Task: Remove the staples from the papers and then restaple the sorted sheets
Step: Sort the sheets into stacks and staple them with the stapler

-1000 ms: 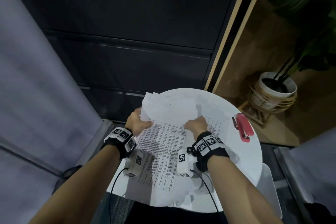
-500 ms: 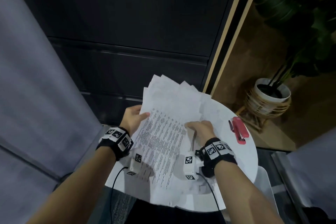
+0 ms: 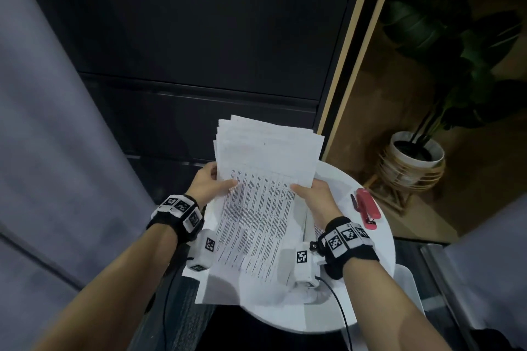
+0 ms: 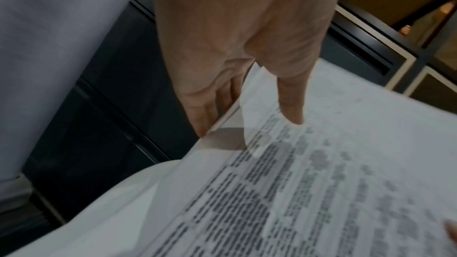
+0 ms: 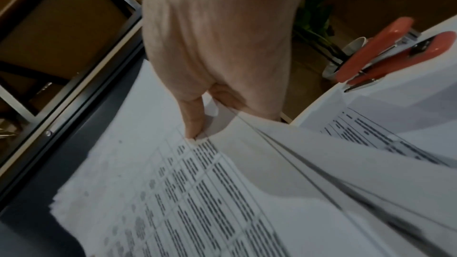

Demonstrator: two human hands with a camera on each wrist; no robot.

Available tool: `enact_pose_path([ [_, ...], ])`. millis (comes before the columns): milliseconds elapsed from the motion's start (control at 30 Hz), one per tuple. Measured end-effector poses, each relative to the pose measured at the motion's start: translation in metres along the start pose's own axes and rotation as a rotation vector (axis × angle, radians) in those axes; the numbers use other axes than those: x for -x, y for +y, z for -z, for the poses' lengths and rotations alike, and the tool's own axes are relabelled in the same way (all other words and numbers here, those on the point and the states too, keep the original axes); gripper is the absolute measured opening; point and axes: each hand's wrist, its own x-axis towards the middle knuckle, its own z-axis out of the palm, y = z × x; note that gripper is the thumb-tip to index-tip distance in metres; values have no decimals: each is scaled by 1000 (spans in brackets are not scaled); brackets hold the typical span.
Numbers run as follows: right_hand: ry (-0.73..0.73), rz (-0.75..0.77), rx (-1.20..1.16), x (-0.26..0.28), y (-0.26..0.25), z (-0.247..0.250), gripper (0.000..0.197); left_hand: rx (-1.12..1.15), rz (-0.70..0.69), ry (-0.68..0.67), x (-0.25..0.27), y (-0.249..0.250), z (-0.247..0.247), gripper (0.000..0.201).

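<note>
1. Dark cabinet fills the background; grey curtain on the left.
2. Round white counter below the hands. Potted plant on the floor past its far right edge.
3. Stack of papers held above the counter, tilted, far end raised toward the cabinet. Top sheet carries printed rows of text; edges of the sheets are slightly fanned at the far left corner.
4. Loose sheets lie flat on the counter under the held stack.
5. Left hand: grip clamped on the stack's left edge, thumb on top, fingers underneath.
6. Right hand: grip clamped on the stack's right edge, thumb on the top sheet, fingers below.
7. Red stapler on the counter to the right, well apart from the stack, untouched.
8. Dark pen just beside the stapler's left side.
</note>
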Motion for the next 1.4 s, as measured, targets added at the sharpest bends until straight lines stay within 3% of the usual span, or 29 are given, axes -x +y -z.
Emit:
enact_pose_path([
  [200, -7, 153, -93, 19, -51, -2, 22, 45, -96, -85, 9, 25, 18, 25],
  [300, 55, 294, -93, 25, -84, -8, 30, 135, -230, 50, 12, 59, 7, 7],
  [433, 104, 554, -69, 38, -116, -18, 30, 318, -405, 158, 18, 101, -6, 10],
  [500, 113, 588, -90, 41, -120, -18, 34, 354, -434, 174, 18, 109, -9, 15],
  [633, 92, 462, -28, 36, -93, -7, 58, 374, -310, 52, 13, 95, -10, 51],
  [700, 66, 368, 30, 32, -80, -4, 65, 307, -229, -9, 11, 84, -13, 47],
  [767, 122, 306, 47, 29, -66, -3, 74, 256, -231, 55, 8, 79, -20, 20],
  [833, 280, 218, 21, 23, -50, 3, 88, 304, -245, 161, 8, 80, -25, 9],
  [933, 435, -9, -103, 13, -25, 14, 113, 510, -179, 300, 0, 82, -22, 17],
  [1000, 337, -167, -304, 8, -9, 19, 124, 435, 2, 379, -9, 75, -18, 48],
  [1033, 251, -221, -407, 7, -4, 20, 120, 378, 80, 367, -11, 71, -18, 64],
  [1067, 184, -234, -482, 7, -3, 21, 103, 377, 113, 313, -12, 66, -20, 70],
  [1133, 162, -202, -507, 10, -8, 21, 53, 482, 132, 155, -13, 55, -21, 59],
  [1200, 217, -162, -469, 14, -16, 26, 24, 724, 147, 89, -9, 48, -13, 46],
  [1233, 242, -112, -449, 13, -19, 31, 21, 828, 131, 93, -9, 45, -5, 42],
  [1300, 270, 16, -373, 14, -27, 43, 24, 809, 61, 107, -13, 38, 13, 34],
  [1400, 278, 125, -226, 17, -37, 51, 22, 389, -15, 84, -10, 39, 27, 26],
])
